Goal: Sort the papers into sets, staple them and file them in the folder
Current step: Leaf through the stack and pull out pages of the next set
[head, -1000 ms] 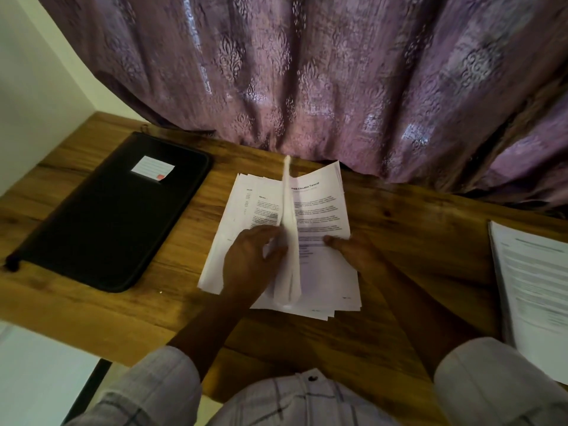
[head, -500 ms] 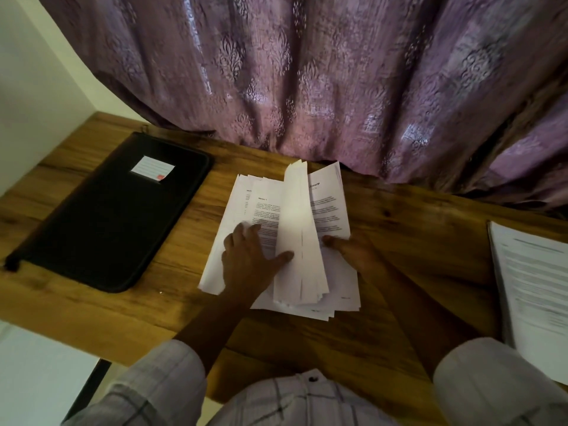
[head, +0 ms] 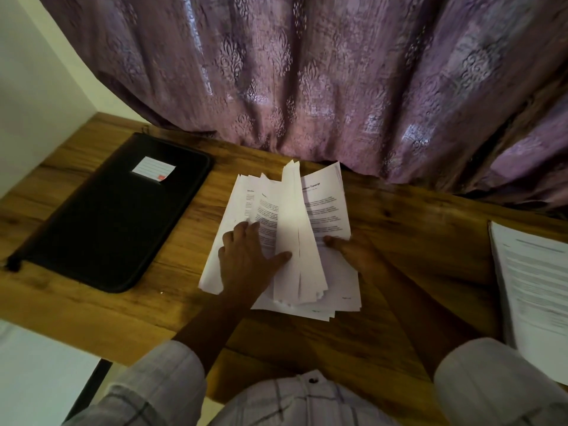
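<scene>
Sorting stage of a filing task. The loose printed papers (head: pixel 325 207) lie in a fanned pile at the middle of the wooden desk (head: pixel 415 235). They are well apart from the closed black zip folder (head: pixel 116 216) at the left and from a second paper stack (head: pixel 534 278) at the right edge. The left hand (head: pixel 246 259) lies flat on the left-hand pages, fingers straight and spread, holding nothing. Its thumb props a sheaf of lifted sheets (head: pixel 295 229) that stands on edge, bowed toward the right. The right hand (head: pixel 353 250) sits at the pile's right margin with its thumb on the top page; its fingers are hidden, so whether it pinches the sheets cannot be told. Risks, as judged: the propped sheaf rests only against the thumb and may flop either way, losing the page division. The lower edges are already staggered, so a sideways push may scatter pages or mix sets. Thin sheets may cling, sending two across as one.
</scene>
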